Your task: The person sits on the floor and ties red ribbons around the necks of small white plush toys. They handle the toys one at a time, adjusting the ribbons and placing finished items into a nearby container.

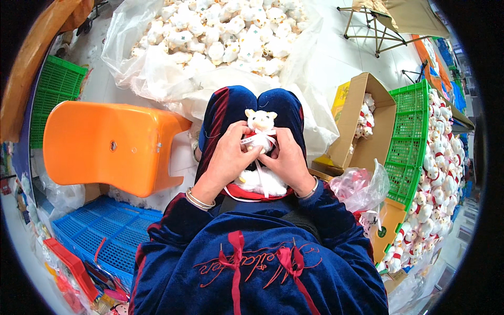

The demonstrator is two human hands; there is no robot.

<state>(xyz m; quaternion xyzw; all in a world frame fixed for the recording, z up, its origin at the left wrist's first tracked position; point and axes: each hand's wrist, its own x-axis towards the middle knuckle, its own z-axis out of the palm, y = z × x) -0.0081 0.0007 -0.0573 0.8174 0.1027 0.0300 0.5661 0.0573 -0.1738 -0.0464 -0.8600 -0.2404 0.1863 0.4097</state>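
A small white plush animal (261, 119) stands upright over my lap, its head facing up and away from my chest. My left hand (227, 156) is closed around its left side, and my right hand (289, 161) closes on its right side. A white ribbon (258, 139) with printing crosses the toy's neck over a bit of red, and my fingertips press close below it. The ribbon's exact hold between the fingers is partly hidden. Nearer my waist, a white fluffy piece (261, 182) lies on red cloth, with a ribbon end hanging over it.
Beyond my knees, a clear plastic bag (131, 63) spreads under heaped white plush toys. An orange stool (100, 147) and blue crate (107, 231) stand left. To the right are a cardboard box (380, 113), a green crate (407, 152) and many red-trimmed toys (438, 163).
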